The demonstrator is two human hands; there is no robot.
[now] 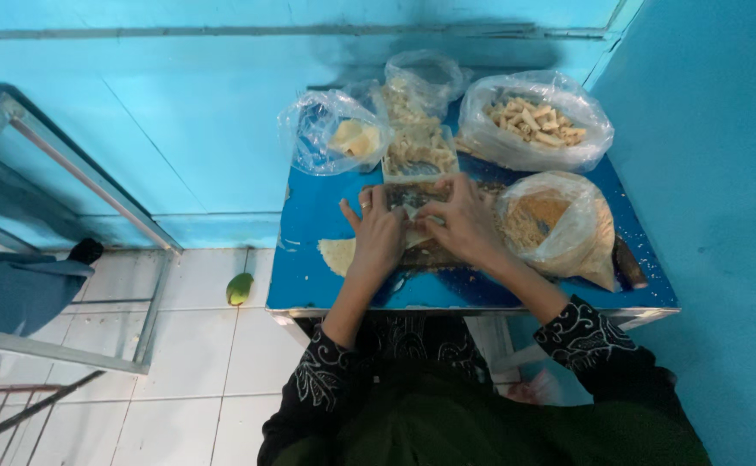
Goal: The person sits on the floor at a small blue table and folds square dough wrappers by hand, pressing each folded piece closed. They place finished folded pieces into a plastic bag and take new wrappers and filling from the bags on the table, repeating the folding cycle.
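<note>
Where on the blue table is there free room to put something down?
The blue table is bare at its left side, between the bag of pale pieces, the pale sheet and the left hand. The back and right are crowded with bags.

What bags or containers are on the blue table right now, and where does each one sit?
Left bag: clear plastic, back left, pale yellow pieces inside.
Middle bag: clear, open, back centre, light strips inside.
Tray: clear, rectangular, in front of the middle bag, pale strips.
Right bag: clear, wide, back right, beige rolls.
Crumb bag: clear, beside the right hand, golden-brown crumbs.
No labels, signs or screens.
</note>
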